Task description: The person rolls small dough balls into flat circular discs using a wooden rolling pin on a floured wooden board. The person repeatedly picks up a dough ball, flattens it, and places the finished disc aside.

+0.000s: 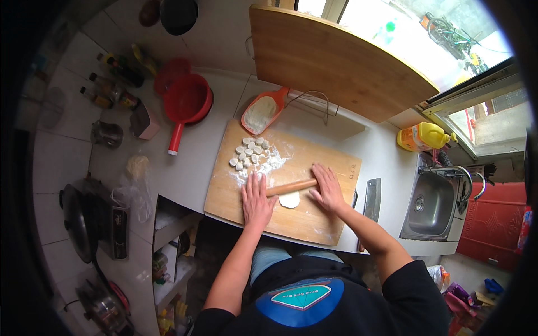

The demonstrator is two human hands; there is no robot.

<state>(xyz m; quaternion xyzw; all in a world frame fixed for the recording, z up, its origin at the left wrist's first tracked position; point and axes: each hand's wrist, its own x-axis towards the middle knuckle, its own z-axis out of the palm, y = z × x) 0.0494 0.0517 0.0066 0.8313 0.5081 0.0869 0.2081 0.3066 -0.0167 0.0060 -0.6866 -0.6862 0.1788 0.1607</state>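
A wooden rolling pin point(292, 187) lies slantwise on a floured wooden board point(323, 229). My left hand point(257, 202) holds its left end under the palm, fingers stretched out straight. At the other end, my right hand point(327, 188) keeps the pin under its palm, with the thumb apart from the fingers. Just below the pin is a flat round dough wrapper point(289, 200), its upper edge right by the wood. Several small cut dough pieces point(251, 152) sit at the board's upper left, beside a patch of loose flour point(273, 163).
An orange scoop of flour point(261, 113) touches the board's back edge. To the right lie a cleaver point(372, 199) and a steel sink point(431, 206). A red ladle-like basin point(188, 98) stands at left. Behind, a large wooden board point(332, 63) leans by the window.
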